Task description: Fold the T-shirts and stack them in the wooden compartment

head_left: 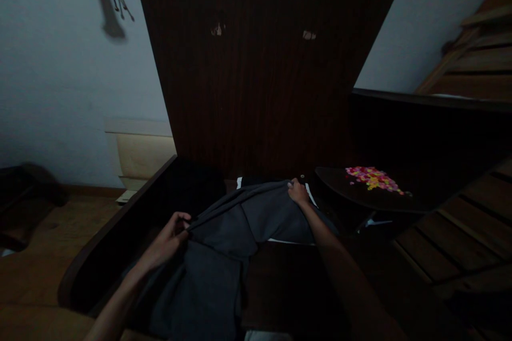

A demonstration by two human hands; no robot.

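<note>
A dark grey garment (224,229) with folds and a seam stretches between my two hands over a dark wooden surface (288,277). Its lower part hangs toward the bottom left; its exact kind is hard to make out in the dim light. My left hand (170,237) pinches the upper edge at the left, fingers closed on the fabric. Farther away and to the right, my right hand (298,192) grips the other end of that edge. White edges (290,242) of something flat show from under the cloth.
A tall dark wooden panel (256,74) rises behind the surface, with a raised side board (116,234) on the left. To the right, a small shelf (340,184) bears a cluster of pink and yellow bits (374,178). Wooden slats (460,240) lie beyond.
</note>
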